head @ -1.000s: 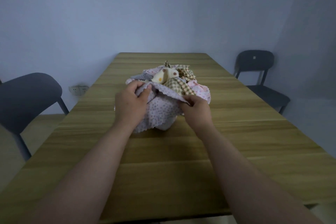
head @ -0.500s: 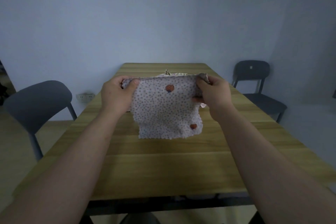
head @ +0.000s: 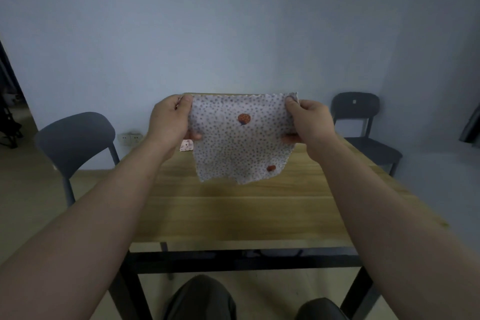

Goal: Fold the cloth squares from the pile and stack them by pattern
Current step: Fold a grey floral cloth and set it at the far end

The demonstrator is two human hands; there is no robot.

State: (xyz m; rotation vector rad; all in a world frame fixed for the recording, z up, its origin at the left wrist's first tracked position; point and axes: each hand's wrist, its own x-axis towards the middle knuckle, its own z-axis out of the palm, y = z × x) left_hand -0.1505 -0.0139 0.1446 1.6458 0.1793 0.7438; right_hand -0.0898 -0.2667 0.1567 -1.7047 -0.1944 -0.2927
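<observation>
A white cloth square point(head: 241, 143) with small grey dots and two red berry prints hangs spread out in the air above the wooden table point(head: 233, 210). My left hand point(head: 170, 122) pinches its upper left corner and my right hand point(head: 310, 122) pinches its upper right corner. The lower edge hangs loose and wavy. The held cloth hides nearly all of the pile; only a small pink-patterned scrap point(head: 186, 145) shows below my left hand.
A grey chair point(head: 75, 138) stands at the table's left side and a dark chair point(head: 363, 122) at the far right. A wall socket point(head: 130, 138) sits low on the back wall. My knees show under the table's near edge.
Both hands lifted the dotted cloth off the pile, pulled it flat between them and raised it higher. The view has tilted back, so the table's near edge and my knees show.
</observation>
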